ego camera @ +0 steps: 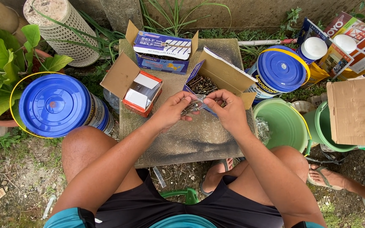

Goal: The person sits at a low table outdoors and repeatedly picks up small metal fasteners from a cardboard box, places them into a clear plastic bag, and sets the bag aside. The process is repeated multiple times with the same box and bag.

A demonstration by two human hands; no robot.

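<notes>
My left hand (173, 109) and my right hand (229, 109) meet over a grey stone slab (191, 139). Together they hold a small clear plastic bag of dark screws (193, 105), each hand pinching one side of it. Just behind the hands stands an open blue-and-white cardboard box of loose dark screws (202, 84), its flaps spread wide. My bare knees frame the slab's near edge.
An open orange-and-white box (142, 93) and a closed blue box (162, 51) sit on the slab. Blue-lidded pails (58, 105) (281, 69) flank it. A green bucket (281, 124), a cardboard box (355, 112), leafy plants (5, 55) and another person's sandalled foot (328, 176) are nearby.
</notes>
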